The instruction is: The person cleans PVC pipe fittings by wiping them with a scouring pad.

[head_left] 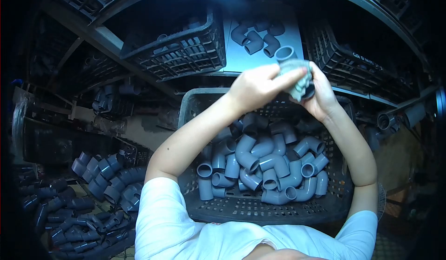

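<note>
A grey plastic pipe elbow [284, 54] is held up in front of me, above the far rim of the basket, one open end facing up. Wrapped over its middle is a pale green cloth [293, 78], which hides much of the fitting. My left hand [260, 84] is closed on the cloth, its fingers pressing it against the elbow. From the other side, my right hand [321, 95] grips the elbow at its lower end, and its fingers are partly hidden behind cloth and fitting. Below both hands, many loose grey elbows [274, 165] lie heaped in a black plastic basket [265, 212].
Several elbows [254, 42] lie on a white board [291, 32] on the shelf ahead. Black crates stand on either side of it, a left crate [186, 51] and a right crate [357, 65]. More grey fittings [83, 223] are piled at lower left.
</note>
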The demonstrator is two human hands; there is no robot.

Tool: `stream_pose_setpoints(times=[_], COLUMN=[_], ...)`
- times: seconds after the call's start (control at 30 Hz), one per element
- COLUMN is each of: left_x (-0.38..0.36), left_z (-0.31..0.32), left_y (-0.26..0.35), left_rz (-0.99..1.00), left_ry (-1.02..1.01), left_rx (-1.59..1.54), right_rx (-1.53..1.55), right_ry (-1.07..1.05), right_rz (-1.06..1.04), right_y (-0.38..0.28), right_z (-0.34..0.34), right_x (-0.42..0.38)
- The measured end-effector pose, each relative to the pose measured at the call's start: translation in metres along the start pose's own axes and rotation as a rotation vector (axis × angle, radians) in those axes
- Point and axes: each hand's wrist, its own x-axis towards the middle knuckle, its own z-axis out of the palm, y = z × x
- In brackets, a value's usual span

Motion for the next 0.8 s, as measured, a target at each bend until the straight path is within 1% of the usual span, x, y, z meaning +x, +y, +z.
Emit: stream_pose_setpoints(times=[0.03,0.07,0.17,0.2,0.23,0.27,0.33,0.37,0.4,0.47,0.5,0.53,0.57,0.6,0.67,0.73,0.77,0.8], left_x=[0.001,-0.001,-0.005,-0.005,-0.005,-0.004,0.000,0.003,0.003,0.002,0.002,0.001,-0.001,0.002,0.003,0.006,0.006,0.006], left_z=[-0.003,0.001,-0.003,-0.003,-0.005,-0.006,-0.009,-0.010,-0.016,-0.018,-0.018,-0.018,-0.017,-0.018,-0.013,-0.014,-0.017,-0.017], left_y=[-0.003,-0.009,0.004,0.011,0.014,0.012,0.003,-0.002,-0.007,-0.014,-0.014,-0.012,-0.009,-0.003,-0.005,-0.013,-0.016,-0.016], left_rz=[-0.034,-0.048,-0.005,0.025,0.064,0.061,0.052,0.006,-0.031,0.003,0.048,0.089,0.122,0.189,0.174,0.121,0.067,0.068], left_ry=[0.025,0.069,-0.022,-0.045,-0.085,-0.086,-0.009,0.042,0.045,0.084,0.058,0.031,-0.015,-0.038,-0.013,0.060,0.057,0.055], left_rx=[0.035,0.016,0.053,0.048,0.130,0.130,0.162,0.181,0.215,0.214,0.199,0.184,0.196,0.275,0.290,0.305,0.348,0.346], right_rx=[-0.075,-0.017,0.054,0.038,0.023,0.023,-0.062,-0.110,-0.108,-0.104,-0.123,-0.122,-0.088,-0.057,-0.102,-0.132,-0.192,-0.221], right_ry=[0.087,0.027,-0.006,0.048,0.102,0.102,0.135,0.120,0.121,0.009,0.087,0.084,0.053,0.022,0.038,-0.055,-0.019,-0.152], right_rz=[-0.038,-0.034,-0.040,-0.081,-0.122,-0.119,-0.087,-0.084,-0.087,-0.042,-0.092,-0.091,-0.140,-0.190,-0.181,-0.084,-0.090,-0.047], right_y=[-0.001,-0.005,-0.003,-0.002,-0.001,-0.003,-0.006,-0.003,-0.005,-0.008,-0.007,-0.010,-0.013,-0.016,-0.016,-0.007,-0.003,-0.010], right_z=[0.006,0.003,0.004,0.011,0.015,0.016,0.018,0.012,0.010,0.011,0.020,0.021,0.020,0.019,0.018,-0.004,-0.008,-0.013], right_x=[-0.001,0.001,0.005,0.004,0.002,-0.001,-0.007,-0.006,-0.006,-0.004,-0.007,-0.006,-0.004,-0.004,-0.005,0.003,0.004,0.007])
